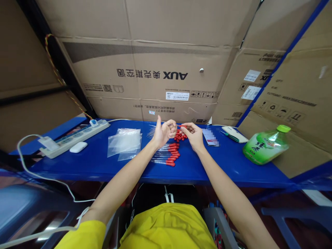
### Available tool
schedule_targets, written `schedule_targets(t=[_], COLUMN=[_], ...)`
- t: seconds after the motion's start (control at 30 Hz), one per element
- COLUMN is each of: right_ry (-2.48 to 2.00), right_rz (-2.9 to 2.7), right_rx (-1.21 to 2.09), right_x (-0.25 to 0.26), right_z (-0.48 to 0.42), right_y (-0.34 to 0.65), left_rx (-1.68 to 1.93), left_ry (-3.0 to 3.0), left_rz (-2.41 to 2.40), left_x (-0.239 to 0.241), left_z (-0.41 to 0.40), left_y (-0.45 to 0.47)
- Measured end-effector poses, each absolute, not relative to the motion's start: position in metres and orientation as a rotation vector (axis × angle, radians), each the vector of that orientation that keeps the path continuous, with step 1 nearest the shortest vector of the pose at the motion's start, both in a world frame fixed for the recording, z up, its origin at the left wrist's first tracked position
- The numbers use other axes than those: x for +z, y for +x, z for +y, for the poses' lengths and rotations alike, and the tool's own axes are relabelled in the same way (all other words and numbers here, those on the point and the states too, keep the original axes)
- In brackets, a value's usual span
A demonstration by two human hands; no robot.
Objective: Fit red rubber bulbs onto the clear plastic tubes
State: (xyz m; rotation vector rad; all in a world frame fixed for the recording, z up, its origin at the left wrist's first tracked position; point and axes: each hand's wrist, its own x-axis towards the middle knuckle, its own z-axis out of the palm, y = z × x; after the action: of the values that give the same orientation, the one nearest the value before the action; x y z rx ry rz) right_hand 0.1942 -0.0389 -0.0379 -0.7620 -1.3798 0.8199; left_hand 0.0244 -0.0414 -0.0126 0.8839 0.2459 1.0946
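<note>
Cardboard boxes point(145, 62) wall a blue shelf point(103, 166).

The one camera sits on my head, facing forward and down. It looks at the blue surface point(98, 166) from close above, with the cardboard boxes point(145, 52) standing just behind it.

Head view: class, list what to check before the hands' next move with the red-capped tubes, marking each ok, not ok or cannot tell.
1. Right hand pinches a small red plastic cap: ok.
2. Curled left hand holds a tube: cannot tell, fingers hide it.
3. Pile of loose red caps lies close to both hands: ok.
4. Row of thin clear red-capped tubes lies flat on the blue tabletop: ok.
5. Green plastic bottle, on its side, capped, apart from the tubes: ok.
</note>
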Motion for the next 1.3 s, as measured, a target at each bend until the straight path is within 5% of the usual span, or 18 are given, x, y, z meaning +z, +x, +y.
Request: schedule_targets(t=[1.3], right_ry=[-0.719], right_rz=[-1.427], right_rx=[0.982], right_x=[-0.0421], right_z=[-0.0427], right_y=[0.1865], left_rx=[1.127], left_ry=[0.585], left_rz=[0.126], left_x=[-0.0140], left_z=[-0.0452], left_y=[0.0203])
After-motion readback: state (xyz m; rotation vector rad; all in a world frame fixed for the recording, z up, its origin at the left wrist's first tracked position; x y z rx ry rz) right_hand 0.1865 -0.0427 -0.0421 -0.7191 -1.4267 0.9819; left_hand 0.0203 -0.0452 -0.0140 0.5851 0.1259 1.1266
